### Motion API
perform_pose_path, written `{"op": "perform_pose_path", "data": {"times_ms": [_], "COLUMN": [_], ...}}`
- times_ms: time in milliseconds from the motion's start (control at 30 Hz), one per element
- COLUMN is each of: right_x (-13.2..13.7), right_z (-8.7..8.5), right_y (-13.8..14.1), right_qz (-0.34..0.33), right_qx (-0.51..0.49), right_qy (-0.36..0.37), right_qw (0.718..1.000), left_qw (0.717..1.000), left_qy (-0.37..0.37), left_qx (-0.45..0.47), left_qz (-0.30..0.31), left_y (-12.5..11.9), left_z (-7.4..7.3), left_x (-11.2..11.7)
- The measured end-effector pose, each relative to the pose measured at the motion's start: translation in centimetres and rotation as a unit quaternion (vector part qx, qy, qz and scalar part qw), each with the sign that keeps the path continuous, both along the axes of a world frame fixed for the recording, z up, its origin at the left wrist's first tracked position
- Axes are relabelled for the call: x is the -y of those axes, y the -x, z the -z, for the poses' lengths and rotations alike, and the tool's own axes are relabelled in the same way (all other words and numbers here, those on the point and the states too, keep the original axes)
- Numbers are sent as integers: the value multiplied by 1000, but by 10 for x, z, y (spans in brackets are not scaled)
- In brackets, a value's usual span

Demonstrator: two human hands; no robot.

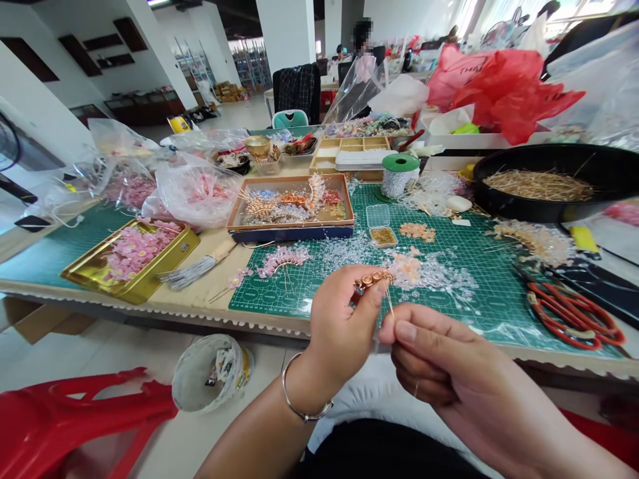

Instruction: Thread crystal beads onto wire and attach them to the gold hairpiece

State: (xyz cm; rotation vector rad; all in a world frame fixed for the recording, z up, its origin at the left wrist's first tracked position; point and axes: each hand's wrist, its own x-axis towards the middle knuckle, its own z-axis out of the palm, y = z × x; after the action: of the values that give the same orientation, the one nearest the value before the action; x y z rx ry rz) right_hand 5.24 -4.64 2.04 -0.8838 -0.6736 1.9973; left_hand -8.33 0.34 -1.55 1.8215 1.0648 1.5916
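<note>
Right hand (452,362): nearest the camera, below the table edge; thumb and forefinger pressed together at the lower end of a thin gold-coloured wire (390,299).

Left hand (342,326): fingers curled together, thumb clamped against a small coiled copper-coloured wire piece (372,282); silver bangle (299,392) on the wrist.

Work position: coiled piece held in the air just above the right hand, over the table edge.

Mat: green gridded cutting mat (479,313) beyond the hands, strewn with loose clear bead strands (429,279); red-handled tool (574,316) at its right edge.

Table, far side: brown tray of wired beaded sprays (289,193); green-capped bead spool (399,176); round black pan of straw-coloured strands (539,183).

Table, left: gold tin of pink flowers (130,259).
</note>
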Motion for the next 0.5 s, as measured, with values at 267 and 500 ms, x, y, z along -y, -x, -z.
{"op": "perform_pose_path", "data": {"times_ms": [267, 500], "right_x": [13, 10], "right_z": [5, 10], "right_y": [-1, -15], "right_qz": [6, -18], "right_qx": [22, 196], "right_qy": [24, -55], "right_qw": [999, 979], "left_qw": [999, 994], "left_qy": [31, -94], "left_qx": [12, -35], "left_qz": [-5, -46], "left_y": [5, 6], "left_z": [0, -2], "left_x": [1, 0]}}
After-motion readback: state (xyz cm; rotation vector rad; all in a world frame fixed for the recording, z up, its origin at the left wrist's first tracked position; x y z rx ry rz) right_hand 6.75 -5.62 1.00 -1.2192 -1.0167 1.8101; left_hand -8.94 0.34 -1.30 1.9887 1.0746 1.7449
